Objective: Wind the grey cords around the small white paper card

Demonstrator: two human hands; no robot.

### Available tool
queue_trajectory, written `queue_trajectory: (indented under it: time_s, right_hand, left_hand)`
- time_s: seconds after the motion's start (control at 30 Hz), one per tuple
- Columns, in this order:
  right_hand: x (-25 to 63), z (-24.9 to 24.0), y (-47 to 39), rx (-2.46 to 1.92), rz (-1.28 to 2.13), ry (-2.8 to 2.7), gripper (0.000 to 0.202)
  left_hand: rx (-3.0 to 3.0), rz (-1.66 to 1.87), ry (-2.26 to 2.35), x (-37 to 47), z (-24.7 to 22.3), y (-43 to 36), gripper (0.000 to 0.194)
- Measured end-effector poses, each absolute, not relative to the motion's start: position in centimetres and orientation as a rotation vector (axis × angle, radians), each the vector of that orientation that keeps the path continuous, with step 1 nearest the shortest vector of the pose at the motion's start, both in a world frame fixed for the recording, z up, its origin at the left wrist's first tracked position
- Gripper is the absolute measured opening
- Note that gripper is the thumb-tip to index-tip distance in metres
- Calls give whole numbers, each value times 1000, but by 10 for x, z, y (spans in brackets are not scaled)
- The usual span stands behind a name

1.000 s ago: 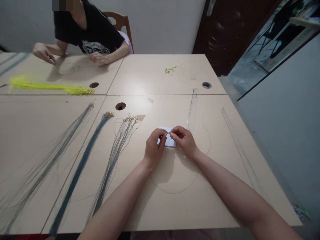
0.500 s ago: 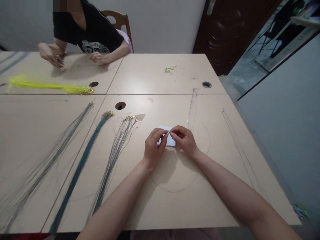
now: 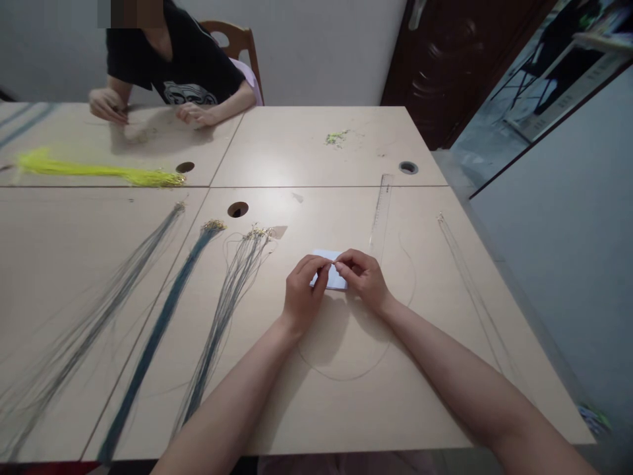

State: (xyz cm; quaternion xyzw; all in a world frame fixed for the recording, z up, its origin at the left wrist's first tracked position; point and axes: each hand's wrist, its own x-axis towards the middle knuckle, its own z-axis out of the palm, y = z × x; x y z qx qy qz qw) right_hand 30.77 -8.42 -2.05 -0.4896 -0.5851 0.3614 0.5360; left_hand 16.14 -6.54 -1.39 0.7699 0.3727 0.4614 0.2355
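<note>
My left hand [image 3: 305,287] and my right hand [image 3: 364,277] meet fingertip to fingertip above a small white pad [image 3: 337,282]. Each is closed in a pinch on what looks like the end of a thin cord, with a tiny golden fitting mostly hidden by the fingers. A grey thin cord [image 3: 346,380] curves in a wide loop on the table below and to the right of my hands. Left of my left hand lies a bundle of grey cords [image 3: 217,323] with golden clasps [image 3: 260,231] at its far end.
Further left lie a dark blue cord bundle [image 3: 165,323], another grey bundle [image 3: 116,297] and a yellow bundle [image 3: 99,169]. A clear ruler [image 3: 380,210] is beyond my right hand, with a few cords [image 3: 467,284] farther right. A co-worker [image 3: 173,66] sits across the table.
My hands stay nearly in place, and the golden bit between the fingertips shows less than before. The co-worker's hand on the left of the view has shifted slightly right and up.
</note>
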Motion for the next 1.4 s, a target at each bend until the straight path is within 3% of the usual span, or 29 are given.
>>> queue_trajectory:
  time_s: [1.4]
  right_hand:
    - [308,-25,-83,-1153,906,-1398,8]
  left_hand:
    - [1930,1039,1081,163,-9,-66,16]
